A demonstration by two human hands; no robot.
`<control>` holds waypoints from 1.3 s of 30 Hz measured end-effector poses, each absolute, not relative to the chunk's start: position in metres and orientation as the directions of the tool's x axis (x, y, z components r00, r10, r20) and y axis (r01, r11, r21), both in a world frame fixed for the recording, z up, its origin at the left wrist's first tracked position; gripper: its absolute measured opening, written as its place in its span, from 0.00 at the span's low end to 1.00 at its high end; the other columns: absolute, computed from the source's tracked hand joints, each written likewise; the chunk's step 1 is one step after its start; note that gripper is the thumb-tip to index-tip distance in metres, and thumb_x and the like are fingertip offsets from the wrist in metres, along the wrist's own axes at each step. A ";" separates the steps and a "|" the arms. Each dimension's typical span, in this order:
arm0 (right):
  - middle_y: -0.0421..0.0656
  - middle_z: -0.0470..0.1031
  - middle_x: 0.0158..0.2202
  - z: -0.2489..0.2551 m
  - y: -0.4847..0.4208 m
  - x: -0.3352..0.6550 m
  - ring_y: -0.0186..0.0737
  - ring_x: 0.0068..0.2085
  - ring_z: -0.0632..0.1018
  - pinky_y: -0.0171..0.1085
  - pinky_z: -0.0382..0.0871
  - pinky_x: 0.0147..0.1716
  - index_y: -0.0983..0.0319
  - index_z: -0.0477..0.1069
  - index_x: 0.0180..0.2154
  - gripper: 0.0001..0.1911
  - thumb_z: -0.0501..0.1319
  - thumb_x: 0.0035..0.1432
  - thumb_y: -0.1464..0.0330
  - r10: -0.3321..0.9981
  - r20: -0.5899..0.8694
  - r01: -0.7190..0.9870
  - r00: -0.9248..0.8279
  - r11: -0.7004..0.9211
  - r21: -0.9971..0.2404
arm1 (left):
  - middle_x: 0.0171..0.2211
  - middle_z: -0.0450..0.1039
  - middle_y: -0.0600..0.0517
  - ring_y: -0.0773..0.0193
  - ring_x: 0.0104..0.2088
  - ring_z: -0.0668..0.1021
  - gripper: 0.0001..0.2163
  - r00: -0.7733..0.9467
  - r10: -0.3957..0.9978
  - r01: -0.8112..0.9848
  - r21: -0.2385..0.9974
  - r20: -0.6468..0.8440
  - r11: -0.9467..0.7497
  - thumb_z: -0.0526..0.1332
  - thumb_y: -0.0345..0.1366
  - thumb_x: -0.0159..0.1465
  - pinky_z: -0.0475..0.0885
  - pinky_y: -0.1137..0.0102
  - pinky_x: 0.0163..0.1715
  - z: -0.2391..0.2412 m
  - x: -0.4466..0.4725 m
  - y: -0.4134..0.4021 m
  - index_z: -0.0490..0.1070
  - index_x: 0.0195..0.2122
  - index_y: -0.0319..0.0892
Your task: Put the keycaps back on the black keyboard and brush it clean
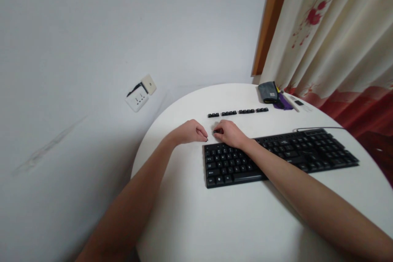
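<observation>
A black keyboard [251,168] lies on the white table, its upper left edge close to both hands. My left hand [193,132] is closed in a pinch just beyond the keyboard's upper left corner. A tiny dark bit shows at its fingertips, too small to name. Beside it, my right hand [229,132] pinches a small black keycap [217,131] between thumb and fingers, its wrist over the keyboard's top edge. Farther back, several black keycaps [246,111] stand in a row of short groups.
At the table's back right lie a grey cloth pouch [267,92], a purple cloth [285,102] and a pale stick [290,101]. A cable [319,127] runs behind the keyboard. The wall with a socket [137,98] borders the left; a curtain [325,28] hangs right.
</observation>
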State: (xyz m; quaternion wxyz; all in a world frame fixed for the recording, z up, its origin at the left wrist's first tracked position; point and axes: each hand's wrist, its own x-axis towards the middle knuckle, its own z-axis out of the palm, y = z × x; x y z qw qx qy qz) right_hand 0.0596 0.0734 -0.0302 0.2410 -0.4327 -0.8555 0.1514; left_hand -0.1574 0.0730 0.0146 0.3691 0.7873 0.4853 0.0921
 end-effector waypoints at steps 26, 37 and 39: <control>0.44 0.76 0.30 -0.026 0.070 0.060 0.37 0.32 0.72 0.35 0.61 0.34 0.63 0.80 0.33 0.08 0.61 0.58 0.69 0.789 0.303 0.639 -0.535 0.612 -0.465 | 0.24 0.78 0.53 0.63 0.28 0.79 0.06 0.580 0.791 0.710 0.598 -0.196 -0.372 0.69 0.30 0.49 0.68 0.73 0.29 0.030 -0.138 0.044 0.78 0.29 0.40; 0.45 0.80 0.32 -0.011 0.065 0.062 0.36 0.33 0.75 0.35 0.65 0.36 0.64 0.80 0.33 0.08 0.62 0.58 0.69 0.843 0.366 0.503 -0.393 0.531 -0.682 | 0.24 0.78 0.53 0.65 0.27 0.75 0.05 0.562 0.807 0.725 0.580 -0.184 -0.373 0.66 0.34 0.53 0.65 0.73 0.28 0.035 -0.137 0.046 0.81 0.28 0.40; 0.44 0.81 0.32 -0.005 0.058 0.065 0.36 0.33 0.75 0.35 0.65 0.35 0.64 0.80 0.33 0.09 0.62 0.59 0.67 0.852 0.347 0.431 -0.392 0.503 -0.749 | 0.25 0.78 0.52 0.65 0.27 0.75 0.06 0.574 0.790 0.708 0.614 -0.214 -0.348 0.66 0.35 0.53 0.66 0.73 0.28 0.033 -0.138 0.048 0.80 0.29 0.40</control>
